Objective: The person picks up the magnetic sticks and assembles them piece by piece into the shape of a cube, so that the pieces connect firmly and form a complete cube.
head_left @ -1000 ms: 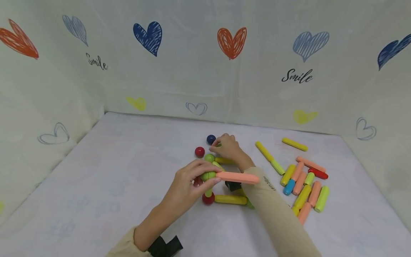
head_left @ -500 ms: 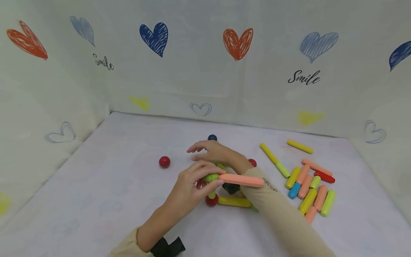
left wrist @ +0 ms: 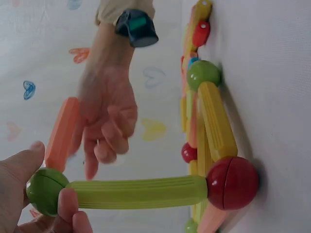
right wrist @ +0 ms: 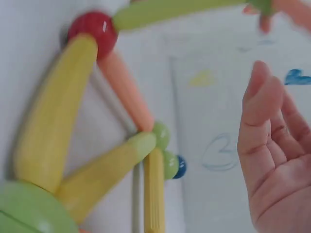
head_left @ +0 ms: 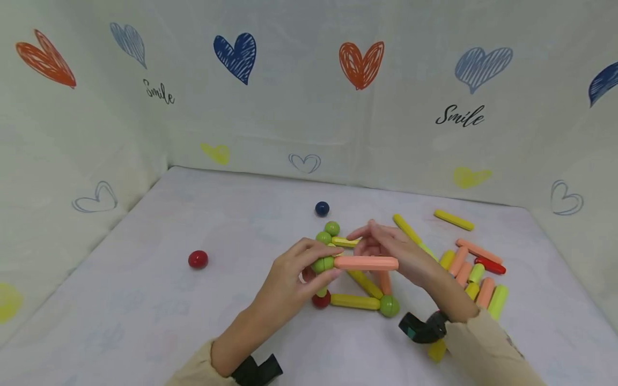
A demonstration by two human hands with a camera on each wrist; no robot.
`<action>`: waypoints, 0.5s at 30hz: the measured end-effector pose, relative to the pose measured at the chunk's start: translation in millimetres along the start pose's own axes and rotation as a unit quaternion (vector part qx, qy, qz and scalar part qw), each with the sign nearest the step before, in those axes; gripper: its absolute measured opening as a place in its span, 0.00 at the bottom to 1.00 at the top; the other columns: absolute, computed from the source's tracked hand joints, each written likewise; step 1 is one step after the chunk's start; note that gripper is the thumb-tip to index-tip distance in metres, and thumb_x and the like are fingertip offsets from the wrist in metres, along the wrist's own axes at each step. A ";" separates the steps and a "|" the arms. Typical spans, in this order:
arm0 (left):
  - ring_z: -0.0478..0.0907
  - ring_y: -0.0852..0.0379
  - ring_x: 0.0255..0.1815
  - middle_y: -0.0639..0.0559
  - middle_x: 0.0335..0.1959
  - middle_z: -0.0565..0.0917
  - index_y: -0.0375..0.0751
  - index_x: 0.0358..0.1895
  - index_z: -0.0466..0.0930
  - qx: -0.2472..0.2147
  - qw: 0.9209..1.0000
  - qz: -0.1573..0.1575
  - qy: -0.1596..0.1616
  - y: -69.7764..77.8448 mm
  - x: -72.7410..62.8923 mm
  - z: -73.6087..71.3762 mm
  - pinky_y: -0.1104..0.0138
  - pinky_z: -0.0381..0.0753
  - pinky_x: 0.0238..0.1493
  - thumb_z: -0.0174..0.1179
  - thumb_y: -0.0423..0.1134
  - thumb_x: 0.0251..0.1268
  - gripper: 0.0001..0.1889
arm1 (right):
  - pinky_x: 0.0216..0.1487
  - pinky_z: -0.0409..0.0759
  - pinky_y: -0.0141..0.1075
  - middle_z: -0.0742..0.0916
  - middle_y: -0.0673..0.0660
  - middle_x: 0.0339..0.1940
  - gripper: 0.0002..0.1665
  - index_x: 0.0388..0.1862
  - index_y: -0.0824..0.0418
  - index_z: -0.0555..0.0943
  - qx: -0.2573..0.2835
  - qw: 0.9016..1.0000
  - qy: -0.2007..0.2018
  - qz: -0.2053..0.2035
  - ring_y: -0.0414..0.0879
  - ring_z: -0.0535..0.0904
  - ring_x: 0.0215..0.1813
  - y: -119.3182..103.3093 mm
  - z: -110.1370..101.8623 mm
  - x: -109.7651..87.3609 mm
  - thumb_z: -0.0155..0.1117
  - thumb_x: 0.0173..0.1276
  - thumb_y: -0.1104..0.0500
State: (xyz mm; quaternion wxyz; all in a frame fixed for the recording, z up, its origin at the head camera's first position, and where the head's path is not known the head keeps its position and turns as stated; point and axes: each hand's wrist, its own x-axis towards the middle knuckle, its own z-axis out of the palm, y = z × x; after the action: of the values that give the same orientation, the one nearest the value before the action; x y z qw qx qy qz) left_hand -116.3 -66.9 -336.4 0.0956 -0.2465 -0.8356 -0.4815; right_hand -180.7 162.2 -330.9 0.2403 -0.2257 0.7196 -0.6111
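The left hand (head_left: pixel 291 272) is pinching a green ball (head_left: pixel 322 264) joined to a salmon-pink rod (head_left: pixel 367 262); near its right end, the right hand (head_left: pixel 397 249) is hovering empty, fingers loosely curled.

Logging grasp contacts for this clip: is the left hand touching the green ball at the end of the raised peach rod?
Touching. The left wrist view shows a fingertip of the left hand against the green ball, without a gap.

Bench (head_left: pixel 145 300) has a whitish top, and pale, slightly creased sheeting (head_left: pixel 289 112) goes up past the far, left and right edges. It's printed with orange hearts (head_left: pixel 361 65), blue hearts (head_left: pixel 235 58), yellow hearts (head_left: pixel 471 177), plus 2 black "Smile" scripts (head_left: pixel 460 116). Lighting's pretty soft, kinda dim tbh.
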 end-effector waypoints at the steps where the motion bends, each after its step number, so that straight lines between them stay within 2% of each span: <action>1: 0.68 0.67 0.28 0.60 0.48 0.76 0.54 0.55 0.78 0.012 1.000 -0.003 -0.004 0.3 -0.9 -2.3 0.76 0.73 0.27 0.65 0.45 0.56 0.21 | 0.36 0.81 0.34 0.84 0.53 0.33 0.31 0.57 0.65 0.71 0.028 1.000 -0.005 -0.005 0.44 0.81 0.29 -1.1 0.0 -9.0 0.31 0.77 0.44; 3: 0.67 0.67 0.25 0.59 0.52 0.75 0.55 0.59 0.74 0.044 0.999 -0.009 -0.006 -0.1 -3.5 -10.6 0.76 0.72 0.25 0.64 0.47 0.57 0.24 | 0.31 0.81 0.34 0.84 0.52 0.34 0.32 0.58 0.63 0.70 0.087 0.996 -0.024 -0.020 0.42 0.81 0.27 -2.7 0.6 -24.6 0.25 0.77 0.44; 5: 0.66 0.67 0.24 0.58 0.56 0.73 0.57 0.61 0.72 0.090 0.996 -0.028 -0.002 -2.3 -7.5 -25.7 0.76 0.70 0.23 0.63 0.49 0.57 0.26 | 0.27 0.80 0.32 0.85 0.53 0.36 0.29 0.59 0.61 0.68 0.133 0.989 -0.050 -0.033 0.42 0.81 0.27 -3.2 2.1 -37.3 0.22 0.78 0.47; 7: 0.66 0.66 0.23 0.55 0.59 0.71 0.56 0.61 0.71 0.150 0.987 -0.054 0.005 -9.8 -13.8 -47.4 0.76 0.70 0.22 0.62 0.50 0.59 0.25 | 0.28 0.80 0.32 0.84 0.53 0.40 0.25 0.61 0.58 0.67 0.148 0.987 -0.059 -0.031 0.42 0.81 0.29 -3.4 3.8 -47.3 0.25 0.79 0.52; 8: 0.67 0.65 0.23 0.52 0.60 0.70 0.55 0.61 0.71 0.179 0.981 -0.079 0.002 -14.7 -18.1 -60.7 0.74 0.70 0.21 0.61 0.49 0.60 0.25 | 0.28 0.80 0.32 0.83 0.54 0.41 0.22 0.61 0.58 0.66 0.141 0.988 -0.056 -0.024 0.42 0.81 0.30 -3.7 4.8 -51.1 0.27 0.79 0.54; 10: 0.69 0.61 0.23 0.45 0.61 0.66 0.52 0.62 0.70 0.245 0.961 -0.128 -0.012 -29.7 -30.2 -89.9 0.70 0.69 0.20 0.60 0.50 0.61 0.26 | 0.29 0.80 0.33 0.83 0.54 0.42 0.18 0.61 0.55 0.66 0.111 0.993 -0.032 0.003 0.42 0.80 0.31 -4.4 7.4 -56.7 0.35 0.78 0.57; 11: 0.71 0.57 0.24 0.40 0.61 0.64 0.50 0.63 0.68 0.276 0.948 -0.156 -0.025 -39.4 -37.7 -105.1 0.67 0.70 0.20 0.60 0.50 0.61 0.27 | 0.30 0.80 0.33 0.82 0.55 0.43 0.17 0.61 0.54 0.66 0.097 0.995 -0.019 0.018 0.42 0.79 0.32 -4.8 8.6 -58.3 0.39 0.77 0.57; 13: 0.74 0.47 0.28 0.32 0.60 0.59 0.45 0.64 0.64 0.324 0.920 -0.214 -0.054 -61.5 -55.1 -135.0 0.62 0.70 0.20 0.61 0.51 0.60 0.31 | 0.31 0.80 0.35 0.82 0.55 0.43 0.17 0.60 0.55 0.66 0.073 0.997 0.008 0.037 0.43 0.79 0.32 -5.9 11.2 -59.4 0.45 0.75 0.58; 15: 0.72 0.35 0.32 0.25 0.57 0.54 0.39 0.65 0.58 0.348 0.890 -0.282 -0.086 -83.9 -72.0 -162.2 0.55 0.71 0.22 0.62 0.52 0.57 0.36 | 0.32 0.80 0.35 0.81 0.55 0.42 0.17 0.60 0.55 0.67 0.059 0.997 0.025 0.047 0.44 0.78 0.33 -7.2 13.4 -59.2 0.48 0.74 0.58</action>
State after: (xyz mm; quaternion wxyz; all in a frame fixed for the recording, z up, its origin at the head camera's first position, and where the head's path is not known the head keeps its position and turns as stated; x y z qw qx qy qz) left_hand -109.2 -263.0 -344.6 -0.0365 0.0083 -0.9890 -0.1431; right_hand -125.9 187.4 -321.4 0.2642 -0.1616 0.6977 -0.6460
